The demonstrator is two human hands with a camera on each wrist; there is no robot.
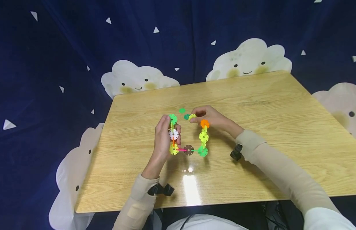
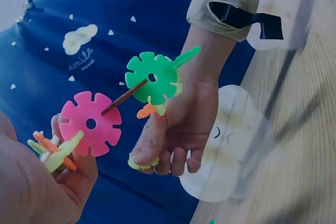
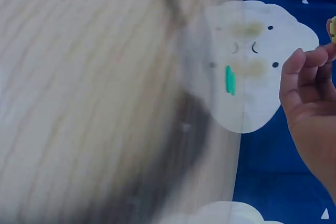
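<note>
A U-shaped chain of notched plastic discs (image 1: 203, 137) hangs over the table. My left hand (image 1: 162, 135) grips its left side around the white disc (image 1: 174, 134), below a green disc (image 1: 173, 119) at that end. Along the bottom run a pink disc (image 2: 91, 124) seen face-on in the left wrist view, a brown disc (image 1: 188, 150) and a green disc (image 2: 152, 77). An orange disc (image 1: 205, 123) tops the right side. Between thumb and fingers, my right hand (image 1: 210, 117) pinches a separate yellow disc (image 1: 192, 117), partly hidden by the fingertips.
A flat green disc (image 1: 182, 110) lies on the wooden table (image 1: 252, 102) beyond the hands. Beside the pinched disc shows a darker teal disc (image 1: 186, 117). A dark blue curtain (image 1: 178, 32) with cloud shapes stands behind the table's far edge.
</note>
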